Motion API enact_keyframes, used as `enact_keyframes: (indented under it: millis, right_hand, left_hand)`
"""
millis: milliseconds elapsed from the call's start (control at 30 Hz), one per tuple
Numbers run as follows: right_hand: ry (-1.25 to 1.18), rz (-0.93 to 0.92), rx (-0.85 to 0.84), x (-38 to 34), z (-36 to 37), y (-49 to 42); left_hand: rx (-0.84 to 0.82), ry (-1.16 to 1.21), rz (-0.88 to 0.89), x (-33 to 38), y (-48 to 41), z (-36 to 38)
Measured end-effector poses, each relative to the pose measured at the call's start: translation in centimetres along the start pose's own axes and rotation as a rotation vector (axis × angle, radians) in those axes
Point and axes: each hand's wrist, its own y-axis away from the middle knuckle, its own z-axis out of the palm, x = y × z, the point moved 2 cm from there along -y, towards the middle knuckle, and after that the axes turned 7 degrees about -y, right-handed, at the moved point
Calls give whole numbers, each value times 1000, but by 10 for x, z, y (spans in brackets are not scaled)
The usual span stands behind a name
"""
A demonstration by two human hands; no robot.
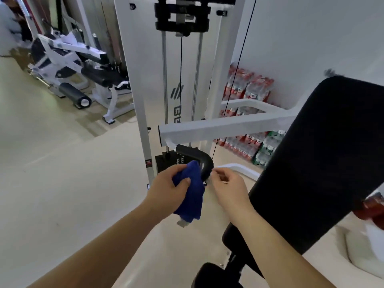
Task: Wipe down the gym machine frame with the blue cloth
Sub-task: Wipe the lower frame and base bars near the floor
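The white gym machine frame point(224, 126) stands in front of me, with a horizontal arm and a curved black handle grip point(199, 157) below it. My left hand point(168, 186) grips the bunched blue cloth point(192, 192) right beside the lower end of the black grip; part of the cloth hangs down below the hand. My right hand point(227, 185) is just right of the grip, fingers curled with thumb and forefinger close together by the grip's lower end. What the fingers pinch, if anything, is hidden.
A large black back pad point(324, 159) fills the right side, a black seat point(216, 275) below it. Packs of bottled water point(247, 86) are stacked against the wall behind the frame. Another white machine point(68, 65) stands at the back left on a beige floor.
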Motion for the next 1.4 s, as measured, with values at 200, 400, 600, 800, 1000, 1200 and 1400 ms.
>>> enact_keyframes:
  millis: [200,400,600,800,1000,1200,1400]
  right_hand:
    - [257,-90,116,-11,46,-86]
    - [679,116,254,-21,102,-133]
    - [701,346,304,-35,107,-146]
    - [887,314,330,-25,117,-171]
    - [922,377,414,-9,114,-180]
    - [976,424,483,-11,117,-179]
    - [924,557,576,-17,120,-184]
  left_hand:
    - [-41,-207,226,-9,-136,-35]
    - [-85,-596,596,-24,-248,-65]
    - [-268,-773,754,-68,-294,-96]
    - [-171,-958,884,-55,-308,-71]
    - [-312,-783,820,-31,-318,-32]
    - [-377,-660,1068,-81,-313,-87]
    - [-590,-734,978,-41,-359,-44]
